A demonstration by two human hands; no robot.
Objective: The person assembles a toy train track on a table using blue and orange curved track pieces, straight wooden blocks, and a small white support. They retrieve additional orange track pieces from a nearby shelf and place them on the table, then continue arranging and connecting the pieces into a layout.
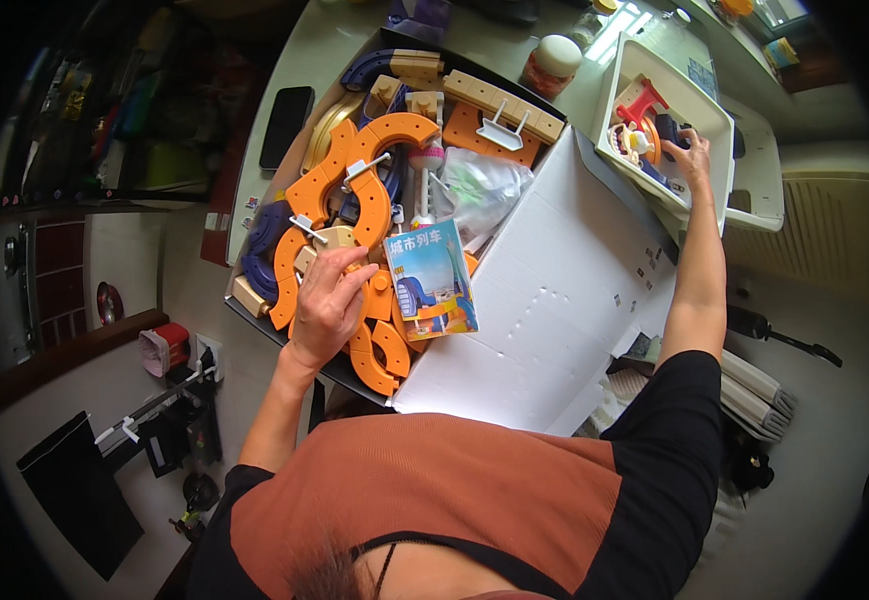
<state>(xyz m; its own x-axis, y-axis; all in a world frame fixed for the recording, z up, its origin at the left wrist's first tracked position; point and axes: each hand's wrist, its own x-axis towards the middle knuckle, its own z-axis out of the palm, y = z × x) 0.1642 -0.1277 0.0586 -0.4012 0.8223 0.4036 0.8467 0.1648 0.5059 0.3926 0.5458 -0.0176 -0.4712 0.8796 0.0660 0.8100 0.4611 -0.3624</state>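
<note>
My left hand (327,300) rests on orange curved track pieces (360,175) inside an open cardboard box (255,300), fingers closed around one orange piece near the front. A small illustrated booklet (433,280) lies against the pieces just right of that hand. The box also holds dark blue curved pieces (260,240), pale wooden blocks (500,100) and a clear plastic bag (490,185). My right hand (695,155) reaches far right into a white plastic bin (620,80), touching small red, white and dark toy parts (645,125) inside it.
The box's white lid flap (545,310) lies open to the right. A black phone (287,125) lies on the table left of the box. A jar with an orange label (553,65) stands behind it. A radiator (825,225) is at the right.
</note>
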